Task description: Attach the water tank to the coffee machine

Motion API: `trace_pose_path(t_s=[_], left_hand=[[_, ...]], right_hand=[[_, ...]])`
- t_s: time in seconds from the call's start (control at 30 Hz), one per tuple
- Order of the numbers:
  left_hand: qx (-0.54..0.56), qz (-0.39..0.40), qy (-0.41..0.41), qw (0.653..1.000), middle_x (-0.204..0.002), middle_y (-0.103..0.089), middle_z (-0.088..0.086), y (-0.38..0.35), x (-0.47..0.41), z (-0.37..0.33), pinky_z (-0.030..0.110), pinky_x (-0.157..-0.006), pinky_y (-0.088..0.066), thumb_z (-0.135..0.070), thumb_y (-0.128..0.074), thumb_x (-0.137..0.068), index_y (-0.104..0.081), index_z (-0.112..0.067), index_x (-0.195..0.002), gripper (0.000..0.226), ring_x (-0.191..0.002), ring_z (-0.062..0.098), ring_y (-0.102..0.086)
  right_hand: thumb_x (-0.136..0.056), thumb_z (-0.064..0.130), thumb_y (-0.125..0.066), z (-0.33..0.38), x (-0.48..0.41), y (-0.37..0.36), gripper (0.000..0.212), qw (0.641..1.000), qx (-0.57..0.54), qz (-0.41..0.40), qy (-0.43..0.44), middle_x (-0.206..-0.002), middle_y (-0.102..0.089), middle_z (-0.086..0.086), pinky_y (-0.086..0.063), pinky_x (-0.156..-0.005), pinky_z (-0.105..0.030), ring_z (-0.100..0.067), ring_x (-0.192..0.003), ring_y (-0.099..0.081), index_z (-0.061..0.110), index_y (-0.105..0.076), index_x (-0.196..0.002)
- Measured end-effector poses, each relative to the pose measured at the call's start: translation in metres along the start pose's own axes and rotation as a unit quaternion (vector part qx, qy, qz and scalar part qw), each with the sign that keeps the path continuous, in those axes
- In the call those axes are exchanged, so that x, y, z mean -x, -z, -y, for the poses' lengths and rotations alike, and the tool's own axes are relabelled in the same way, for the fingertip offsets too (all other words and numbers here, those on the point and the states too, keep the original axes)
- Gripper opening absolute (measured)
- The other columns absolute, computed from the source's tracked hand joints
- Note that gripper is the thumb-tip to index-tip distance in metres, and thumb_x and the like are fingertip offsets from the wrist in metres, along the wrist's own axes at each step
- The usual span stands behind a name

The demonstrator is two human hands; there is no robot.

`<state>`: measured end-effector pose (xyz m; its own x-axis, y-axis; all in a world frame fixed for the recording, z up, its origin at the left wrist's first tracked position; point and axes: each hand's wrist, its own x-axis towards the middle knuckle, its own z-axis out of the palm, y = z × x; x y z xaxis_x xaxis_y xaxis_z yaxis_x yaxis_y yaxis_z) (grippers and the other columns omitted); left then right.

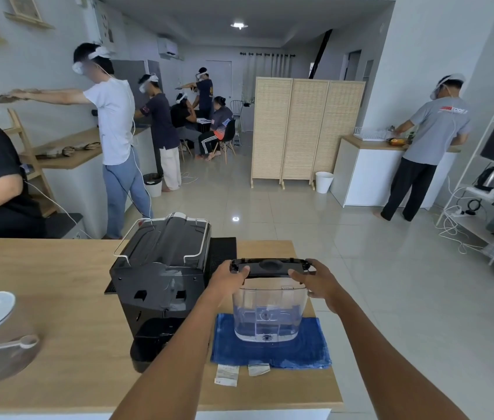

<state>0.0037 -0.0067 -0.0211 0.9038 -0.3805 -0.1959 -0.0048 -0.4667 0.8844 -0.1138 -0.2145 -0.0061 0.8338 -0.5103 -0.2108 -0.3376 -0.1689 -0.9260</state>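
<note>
Left hand [230, 275] and right hand [315, 278] clasp the water tank [268, 310] lid ends.

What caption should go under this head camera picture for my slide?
Both hands, left and right, hold the clear water tank over a blue towel, beside the black coffee machine.

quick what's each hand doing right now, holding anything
Left hand: closed on the left end of the water tank lid.
Right hand: closed on the right end of the same lid.
</note>
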Motion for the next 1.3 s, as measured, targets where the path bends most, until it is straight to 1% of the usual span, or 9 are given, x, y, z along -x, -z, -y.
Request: trace_pose_path(t_s=[0.13,0.23,0.43,0.57,0.7,0.93,1.1,1.2,1.3], left_hand=[[0.020,-0.043,-0.023,0.999,-0.116,-0.066,0.001,-0.003,0.006,0.002,0.037,-0.097,-0.048,-0.038,-0.063,-0.095,-0.057,-0.023,-0.132,0.040,-0.107,0.020,-0.060],[0.029,-0.064,-0.028,0.997,-0.105,-0.068,0.002,-0.003,0.009,0.004,0.042,-0.098,-0.050,-0.042,-0.066,-0.092,-0.054,-0.025,-0.137,0.049,-0.103,0.020,-0.063],[0.029,-0.094,-0.049,0.994,-0.092,-0.071,0.006,-0.006,0.005,0.014,0.044,-0.090,-0.055,-0.044,-0.068,-0.090,-0.051,-0.028,-0.137,0.053,-0.089,0.020,-0.067],[-0.002,-0.110,-0.103,0.989,-0.096,-0.067,-0.002,-0.007,0.013,0.015,0.041,-0.088,-0.055,-0.035,-0.058,-0.098,-0.049,-0.023,-0.139,0.043,-0.092,0.015,-0.064],[-0.044,-0.099,-0.139,0.984,-0.099,-0.069,-0.001,-0.007,0.016,0.016,0.040,-0.086,-0.054,-0.031,-0.052,-0.102,-0.044,-0.023,-0.139,0.039,-0.094,0.018,-0.066],[-0.024,-0.078,-0.103,0.991,-0.108,-0.062,-0.013,-0.009,0.027,0.006,0.034,-0.088,-0.043,-0.069,-0.039,-0.094,-0.049,-0.043,-0.133,0.048,-0.101,0.009,-0.057],[0.023,-0.099,-0.060,0.993,-0.074,-0.062,0.003,-0.008,0.022,0.005,0.041,-0.089,-0.052,-0.077,-0.026,-0.090,-0.060,-0.027,-0.126,0.070,-0.081,0.019,-0.065],[0.048,-0.108,-0.043,0.992,-0.073,-0.062,-0.007,-0.006,0.020,-0.001,0.038,-0.086,-0.054,-0.069,-0.035,-0.095,-0.064,-0.029,-0.126,0.058,-0.075,0.014,-0.063],[0.045,-0.120,-0.044,0.991,-0.067,-0.061,-0.006,-0.003,0.019,-0.007,0.032,-0.079,-0.052,-0.062,-0.042,-0.096,-0.072,-0.028,-0.104,0.046,-0.068,0.012,-0.060]], right_hand=[[-0.080,0.032,-0.080,-0.001,0.002,-0.002,0.049,0.999,-0.030,-0.016,0.020,-0.108,-0.067,-0.012,-0.052,-0.071,-0.032,-0.018,-0.086,-0.060,0.031,-0.053,-0.121],[-0.080,0.031,-0.081,-0.005,0.002,-0.002,0.049,0.998,-0.043,-0.030,0.034,-0.109,-0.067,-0.016,-0.050,-0.068,-0.029,-0.018,-0.087,-0.059,0.032,-0.053,-0.120],[-0.077,0.031,-0.084,-0.015,0.000,-0.004,0.052,0.994,-0.047,-0.061,0.079,-0.105,-0.069,-0.011,-0.050,-0.072,-0.031,-0.020,-0.091,-0.063,0.032,-0.053,-0.119],[-0.080,0.035,-0.080,-0.021,0.000,-0.004,0.054,0.991,-0.014,-0.077,0.113,-0.107,-0.069,0.000,-0.056,-0.089,-0.043,-0.019,-0.106,-0.064,0.031,-0.050,-0.124],[-0.084,0.032,-0.077,-0.020,0.006,-0.008,0.050,0.986,0.005,-0.098,0.137,-0.106,-0.068,0.001,-0.054,-0.087,-0.036,-0.017,-0.105,-0.064,0.025,-0.048,-0.124],[-0.090,0.048,-0.063,-0.018,0.014,-0.009,0.041,0.984,0.045,-0.080,0.155,-0.111,-0.066,0.011,-0.049,-0.095,-0.035,-0.013,-0.105,-0.060,0.036,-0.053,-0.128],[-0.090,0.069,-0.040,-0.008,0.013,-0.007,0.047,0.991,0.013,-0.076,0.112,-0.087,-0.066,0.008,-0.053,-0.089,-0.040,-0.015,-0.082,-0.061,0.039,-0.058,-0.123],[-0.091,0.069,-0.039,0.000,0.011,-0.007,0.044,0.993,-0.007,-0.088,0.081,-0.075,-0.066,0.001,-0.055,-0.083,-0.040,-0.016,-0.073,-0.058,0.038,-0.066,-0.107],[-0.091,0.066,-0.045,0.005,0.011,-0.008,0.027,0.993,-0.016,-0.092,0.070,-0.073,-0.067,-0.002,-0.055,-0.077,-0.038,-0.017,-0.070,-0.058,0.047,-0.063,-0.084]])
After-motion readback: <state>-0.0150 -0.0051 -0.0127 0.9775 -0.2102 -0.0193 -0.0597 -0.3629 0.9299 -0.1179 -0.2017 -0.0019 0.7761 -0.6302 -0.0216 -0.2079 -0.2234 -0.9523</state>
